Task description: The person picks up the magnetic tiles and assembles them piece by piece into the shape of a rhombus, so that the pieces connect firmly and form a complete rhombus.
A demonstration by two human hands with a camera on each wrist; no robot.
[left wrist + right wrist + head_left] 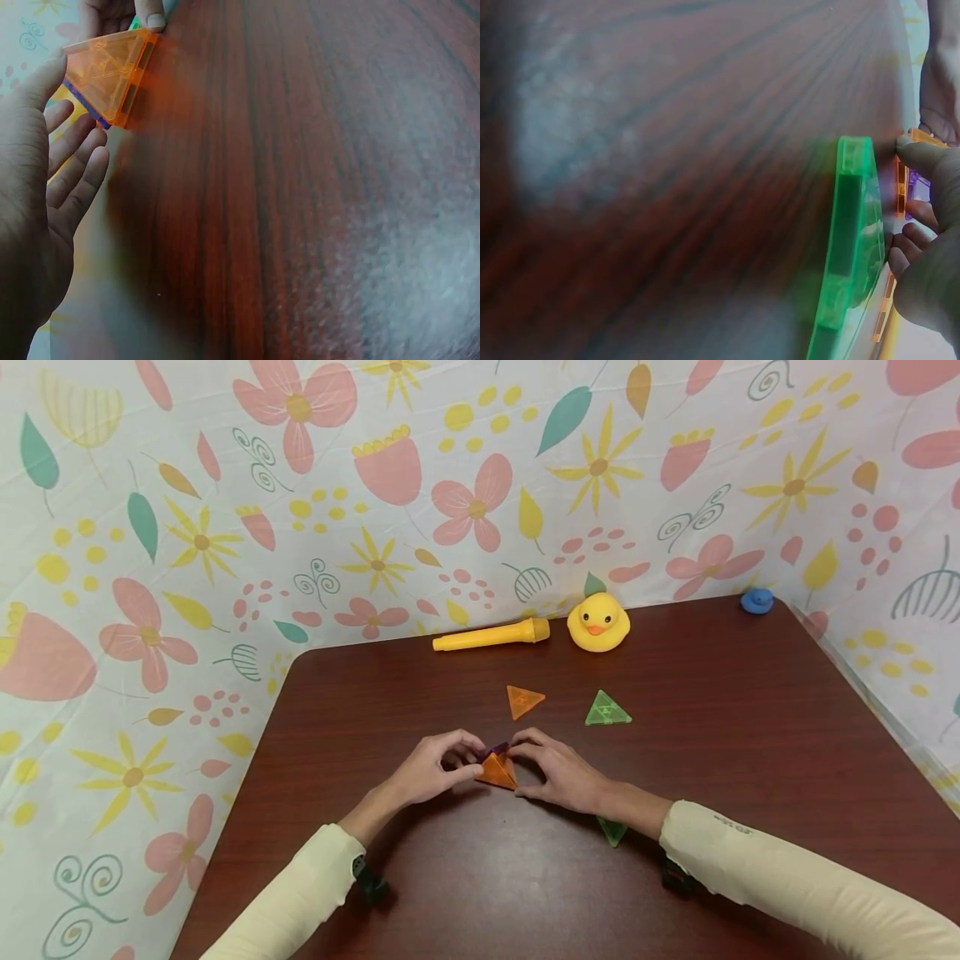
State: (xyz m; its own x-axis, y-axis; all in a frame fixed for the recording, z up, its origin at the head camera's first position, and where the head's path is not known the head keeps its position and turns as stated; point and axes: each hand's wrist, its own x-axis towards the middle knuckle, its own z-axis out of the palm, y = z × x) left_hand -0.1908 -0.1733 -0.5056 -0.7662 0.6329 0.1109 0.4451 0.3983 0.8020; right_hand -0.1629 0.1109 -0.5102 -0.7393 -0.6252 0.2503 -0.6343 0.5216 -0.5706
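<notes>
A small pyramid of see-through triangular magnetic tiles [496,772] stands on the table between both hands, with orange faces at the front and a purple tile [495,749] behind. My left hand [442,767] holds it from the left, thumb on the front orange face, fingers by the purple side. In the left wrist view, the left thumb lies at a corner of the orange tile [109,67]. From the right, my right hand [562,774] grips the pyramid, thumb at its lower front corner and index finger near the top. The right wrist view shows that thumb against the orange edge [901,187].
A loose orange triangle [523,701] and a green triangle [607,710] lie beyond the hands. Another green triangle [613,832] sits partly under the right forearm. Along the back are a yellow toy microphone [491,635], a yellow rubber duck [597,623] and a small blue duck [757,602].
</notes>
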